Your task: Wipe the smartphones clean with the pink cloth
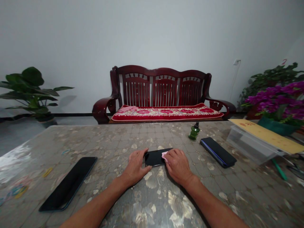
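A smartphone (154,157) with a dark screen lies flat on the table in front of me, its long side running left to right. My left hand (136,165) grips its left end, fingers at the far edge and thumb at the near edge. Pinched in my right hand (178,164) is a small pink cloth (164,155), pressed on the right part of the screen. That hand covers the phone's right end and most of the cloth.
A large dark phone (68,183) lies left; stacked phones (218,152) lie right, near a green spray bottle (194,131). Further right are a clear plastic box (251,145) with a yellow board (270,134) and purple flowers (277,101). A wooden bench (163,84) stands behind the table (106,136).
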A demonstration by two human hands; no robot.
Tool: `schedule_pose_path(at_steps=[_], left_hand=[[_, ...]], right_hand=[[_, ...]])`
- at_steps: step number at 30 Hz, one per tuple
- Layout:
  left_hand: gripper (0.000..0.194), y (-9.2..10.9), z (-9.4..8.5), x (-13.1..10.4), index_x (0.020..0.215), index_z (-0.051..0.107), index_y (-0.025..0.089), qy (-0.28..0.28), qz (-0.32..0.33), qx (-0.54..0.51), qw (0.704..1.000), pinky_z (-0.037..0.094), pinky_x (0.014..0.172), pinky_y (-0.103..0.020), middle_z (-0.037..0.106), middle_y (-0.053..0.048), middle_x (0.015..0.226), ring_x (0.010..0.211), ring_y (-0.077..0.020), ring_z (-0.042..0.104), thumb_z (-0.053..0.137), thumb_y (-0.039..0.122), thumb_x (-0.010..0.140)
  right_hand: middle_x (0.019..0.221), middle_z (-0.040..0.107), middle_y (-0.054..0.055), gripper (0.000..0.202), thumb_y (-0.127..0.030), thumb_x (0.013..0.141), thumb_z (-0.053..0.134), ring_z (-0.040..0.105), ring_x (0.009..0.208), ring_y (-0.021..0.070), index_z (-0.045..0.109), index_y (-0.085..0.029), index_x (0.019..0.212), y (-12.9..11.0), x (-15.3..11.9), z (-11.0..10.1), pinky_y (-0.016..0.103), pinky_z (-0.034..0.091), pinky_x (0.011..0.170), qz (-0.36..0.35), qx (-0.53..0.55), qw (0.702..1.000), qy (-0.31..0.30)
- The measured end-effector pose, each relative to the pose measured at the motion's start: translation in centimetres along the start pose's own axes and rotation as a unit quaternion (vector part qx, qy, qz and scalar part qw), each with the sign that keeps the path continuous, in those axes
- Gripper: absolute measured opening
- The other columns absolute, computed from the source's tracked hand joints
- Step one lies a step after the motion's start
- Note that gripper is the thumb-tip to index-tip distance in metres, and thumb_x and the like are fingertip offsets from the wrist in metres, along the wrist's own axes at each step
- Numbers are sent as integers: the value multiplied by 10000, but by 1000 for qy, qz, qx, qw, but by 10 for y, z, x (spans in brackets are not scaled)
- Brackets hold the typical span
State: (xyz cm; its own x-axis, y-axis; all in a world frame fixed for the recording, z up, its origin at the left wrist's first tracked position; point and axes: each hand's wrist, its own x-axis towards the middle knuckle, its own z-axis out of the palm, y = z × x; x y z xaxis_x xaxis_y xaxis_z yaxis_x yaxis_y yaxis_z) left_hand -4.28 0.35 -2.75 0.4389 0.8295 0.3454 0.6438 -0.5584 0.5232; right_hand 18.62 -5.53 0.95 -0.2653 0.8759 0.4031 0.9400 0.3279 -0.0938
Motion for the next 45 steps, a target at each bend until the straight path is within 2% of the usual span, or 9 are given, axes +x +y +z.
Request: schedule_pose_path(at_steps=[5, 13, 19, 21, 26, 28, 34, 41, 45], left_hand=[[683, 0, 1, 0, 1366, 508, 186, 0, 5, 1, 1000, 394, 1076, -570, 636, -133, 1271, 1199, -344, 562, 710, 236, 715], [667, -4, 4, 0, 1361, 514, 186, 8, 8, 7, 1000, 403, 1066, -576, 641, -135, 1261, 1191, -344, 570, 711, 267, 729], [691, -7, 7, -2, 1376, 500, 191, 14, 5, 2, 1000, 393, 1077, -571, 633, -133, 1286, 1204, -341, 562, 720, 252, 724], [693, -8, 8, -2, 1379, 500, 202, 14, 5, -1, 1000, 396, 1077, -567, 638, -126, 1278, 1196, -337, 569, 728, 262, 726], [696, -9, 7, -1, 1381, 503, 208, 8, 1, -4, 1000, 401, 1075, -570, 636, -127, 1278, 1199, -342, 570, 736, 281, 729], [693, -9, 7, -1, 1376, 508, 201, 5, -1, -3, 1000, 400, 1075, -577, 637, -131, 1270, 1196, -347, 571, 736, 276, 726], [677, -11, 8, -3, 1375, 512, 206, 14, 10, -1, 1000, 416, 1058, -567, 645, -129, 1260, 1179, -338, 578, 723, 272, 735], [673, -13, 9, -3, 1368, 521, 210, 4, 0, -1, 1000, 421, 1052, -561, 649, -128, 1267, 1176, -342, 577, 722, 263, 728], [677, -11, 9, -3, 1360, 524, 200, 4, -9, -5, 1000, 415, 1054, -574, 650, -131, 1261, 1181, -353, 575, 717, 242, 713]], right_hand=[[1032, 684, 45, 152, -216, 956, 587, 522, 1010, 215, 694, -231, 1063, -3, -2, 3, 347, 344, 863, -52, 26, 998, -9], [1010, 689, 57, 155, -184, 940, 591, 527, 995, 229, 717, -216, 1025, 5, -1, 0, 368, 335, 855, 10, -14, 1000, 0], [1029, 680, 41, 157, -200, 944, 598, 531, 995, 204, 694, -228, 1065, -4, -4, 1, 342, 344, 852, -60, 24, 998, -15], [1017, 680, 42, 154, -202, 946, 595, 531, 988, 207, 699, -236, 1055, -2, -5, 0, 348, 340, 847, -49, 14, 999, -13], [982, 684, 54, 175, -188, 963, 562, 535, 953, 221, 713, -236, 1038, 9, -6, -3, 367, 330, 822, 33, -24, 999, 1], [982, 682, 53, 177, -186, 963, 558, 536, 947, 219, 710, -232, 1041, 8, -6, -3, 364, 331, 821, 29, -17, 999, -3], [999, 677, 45, 144, -205, 938, 584, 538, 965, 213, 699, -226, 1023, -3, -7, -1, 351, 334, 840, -45, 15, 999, -24], [899, 681, 69, 125, -166, 906, 598, 536, 900, 232, 716, -208, 908, 12, -7, -6, 367, 324, 807, 54, -45, 997, -4], [939, 677, 69, 123, -182, 915, 597, 535, 916, 231, 708, -206, 962, -1, -8, -2, 364, 325, 821, 7, -18, 1000, -9]])
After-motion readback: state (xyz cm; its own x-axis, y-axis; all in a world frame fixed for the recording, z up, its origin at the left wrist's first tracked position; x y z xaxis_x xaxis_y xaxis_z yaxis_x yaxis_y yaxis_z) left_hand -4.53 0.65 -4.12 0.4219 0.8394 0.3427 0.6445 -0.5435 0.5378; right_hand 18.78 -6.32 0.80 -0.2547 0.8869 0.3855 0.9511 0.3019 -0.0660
